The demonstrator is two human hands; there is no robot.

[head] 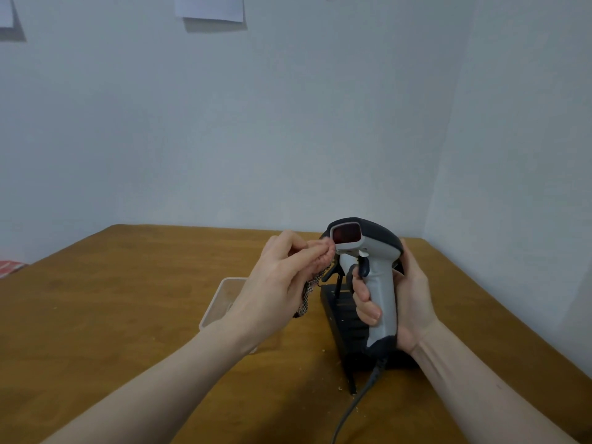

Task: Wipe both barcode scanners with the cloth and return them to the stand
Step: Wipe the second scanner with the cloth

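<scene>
A person's right hand [397, 299] grips a grey-and-black barcode scanner [371, 270] upright by its handle, fingers [365, 302] wrapped around the front of the grip and the palm behind it, above a wooden table [128, 315]. The scanner's dark red window [346, 233] faces the camera, just beside the fingertips of the left hand [282, 283], which are pinched together on a bunched checked cloth [309, 290]; the cloth touches the scanner's head at the window's lower left edge and trails down below the fingers. A black stand [339, 318] sits on the table directly behind and below the gripping fingers. A grey cable [355, 408] runs from the handle's base. A clear plastic container [221, 302] lies beyond the left wrist.
</scene>
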